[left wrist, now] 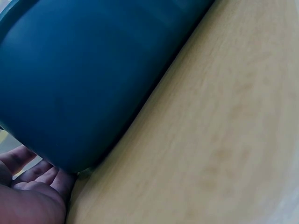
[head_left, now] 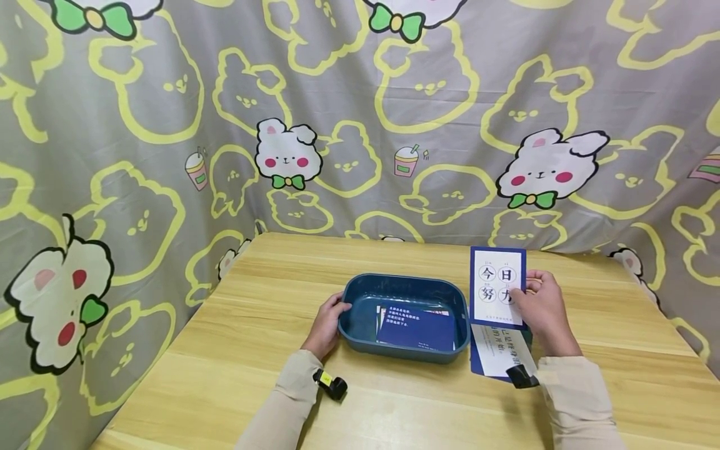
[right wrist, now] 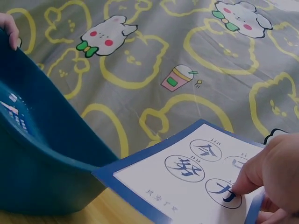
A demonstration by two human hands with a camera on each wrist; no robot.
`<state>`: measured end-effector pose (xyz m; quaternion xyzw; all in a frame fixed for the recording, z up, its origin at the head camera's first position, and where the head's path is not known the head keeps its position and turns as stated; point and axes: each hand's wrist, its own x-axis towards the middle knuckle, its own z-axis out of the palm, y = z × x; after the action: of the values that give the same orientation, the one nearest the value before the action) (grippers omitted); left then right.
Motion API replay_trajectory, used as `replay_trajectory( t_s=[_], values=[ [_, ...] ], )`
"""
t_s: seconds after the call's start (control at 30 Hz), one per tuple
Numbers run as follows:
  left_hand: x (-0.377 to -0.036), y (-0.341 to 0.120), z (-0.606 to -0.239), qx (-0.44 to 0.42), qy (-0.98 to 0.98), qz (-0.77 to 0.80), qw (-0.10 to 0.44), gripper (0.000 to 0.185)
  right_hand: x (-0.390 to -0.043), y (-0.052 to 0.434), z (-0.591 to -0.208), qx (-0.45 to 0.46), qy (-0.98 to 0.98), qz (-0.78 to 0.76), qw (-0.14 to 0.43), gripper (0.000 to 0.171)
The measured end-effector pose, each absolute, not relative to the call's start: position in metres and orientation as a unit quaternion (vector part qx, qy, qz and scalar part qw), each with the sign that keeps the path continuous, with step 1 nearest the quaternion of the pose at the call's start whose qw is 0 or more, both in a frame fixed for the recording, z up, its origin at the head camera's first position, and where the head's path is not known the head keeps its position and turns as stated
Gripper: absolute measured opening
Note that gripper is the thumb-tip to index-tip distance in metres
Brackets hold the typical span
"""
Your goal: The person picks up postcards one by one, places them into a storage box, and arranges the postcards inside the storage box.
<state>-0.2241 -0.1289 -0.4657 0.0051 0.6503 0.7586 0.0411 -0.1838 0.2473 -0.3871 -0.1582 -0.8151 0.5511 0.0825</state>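
A dark blue plastic tray [head_left: 360,294] sits in the middle of the wooden table [head_left: 270,350], with blue and white cards [head_left: 416,328] lying inside it. My left hand [head_left: 328,325] grips the tray's left rim, thumb over the edge; in the left wrist view the fingers [left wrist: 32,186] lie against the tray's outer wall [left wrist: 88,79]. My right hand [head_left: 542,306] pinches a white card with a blue border and four characters [head_left: 497,284], held upright just right of the tray. The right wrist view shows the thumb [right wrist: 254,175] pressed on that card [right wrist: 187,172].
More cards [head_left: 495,350] lie flat on the table under my right hand. A cloth printed with rabbits [head_left: 360,125] hangs behind and to both sides of the table. Bare wood stretches in front of the tray.
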Motion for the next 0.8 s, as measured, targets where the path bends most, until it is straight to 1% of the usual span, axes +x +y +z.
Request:
replay_trajectory(
  t_s=[0.23,0.43,0.8],
  values=[
    [-0.223,-0.129,-0.465,0.006,0.657,0.754,0.03,0.044,-0.186,0.237,-0.383,-0.159,-0.819,0.544,0.092,0.054],
    [-0.222,-0.128,-0.467,0.009,0.654,0.756,0.028,0.045,-0.188,0.23,-0.382,-0.131,-0.829,0.534,0.102,0.052],
    [-0.219,-0.129,-0.464,0.014,0.65,0.759,0.042,0.045,-0.196,0.22,-0.381,-0.083,-0.841,0.523,0.108,0.046]
  ],
)
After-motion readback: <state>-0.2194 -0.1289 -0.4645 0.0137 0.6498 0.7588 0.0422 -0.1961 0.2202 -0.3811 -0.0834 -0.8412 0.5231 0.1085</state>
